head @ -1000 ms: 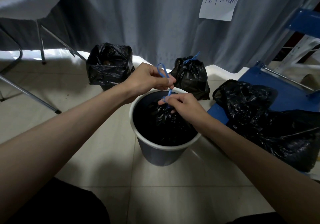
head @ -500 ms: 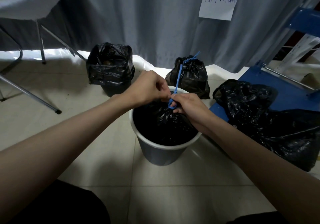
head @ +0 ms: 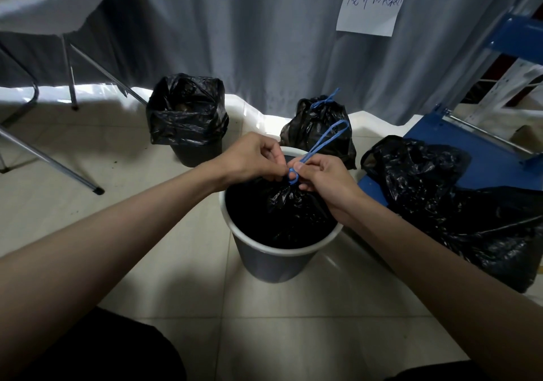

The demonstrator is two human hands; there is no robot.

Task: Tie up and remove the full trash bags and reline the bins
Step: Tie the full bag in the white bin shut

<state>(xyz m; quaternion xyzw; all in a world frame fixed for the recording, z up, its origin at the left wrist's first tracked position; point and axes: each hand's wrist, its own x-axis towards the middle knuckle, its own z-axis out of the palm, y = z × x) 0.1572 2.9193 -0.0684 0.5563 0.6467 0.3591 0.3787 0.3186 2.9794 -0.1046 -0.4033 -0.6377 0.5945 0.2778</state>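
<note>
grey curtain (head: 264,42) | handwritten paper sign (head: 373,1) | blue rack (head: 476,157) | folding table (head: 50,13)

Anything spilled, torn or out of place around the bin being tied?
Nothing spilled or torn shows. The bag sits inside the bin, its neck cinched by the blue drawstring, which both the left hand and right hand pinch.

I see bag (head: 289,207): black, neck gathered, sitting inside bin | bin (head: 276,260): grey, white rim, upright on floor | drawstring (head: 320,145): blue, small loop at neck, long loop sticking up toward far right.
</note>
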